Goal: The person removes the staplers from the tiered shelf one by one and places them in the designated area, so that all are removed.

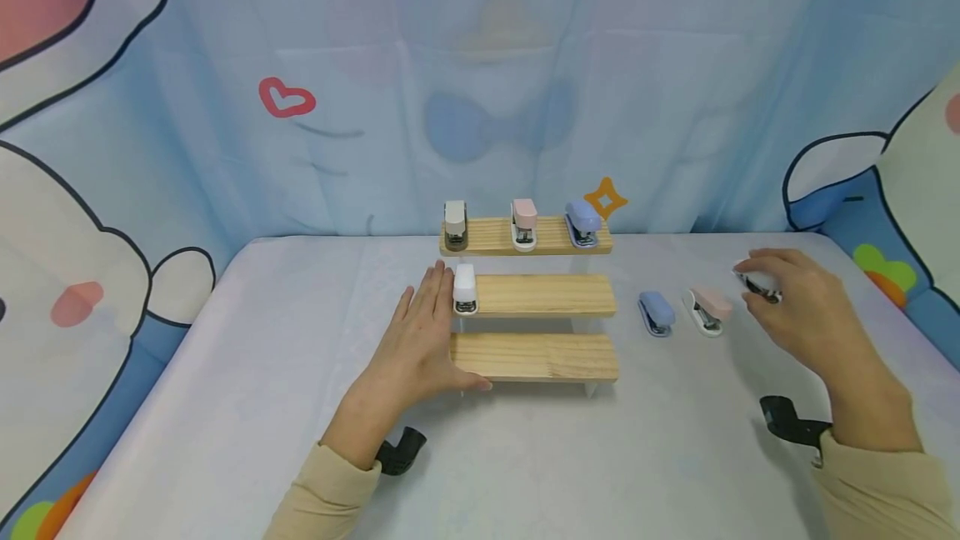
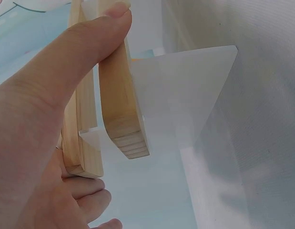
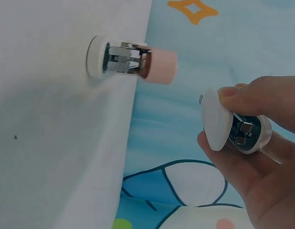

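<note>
At the right, my right hand pinches a small white stapler between thumb and fingers. In the right wrist view it is tilted, its metal parts showing, held apart from the table surface. My left hand lies along the left end of a three-step wooden stand, fingers straight and thumb out over the lowest board. The left wrist view shows the thumb on one board's edge. A white stapler stands at the left end of the middle board, close to the left fingertips.
On the top board stand a greyish-white stapler, a pink stapler and a blue-purple stapler. A blue stapler and another pink stapler are on the white-covered table, right of the stand. A printed curtain hangs behind.
</note>
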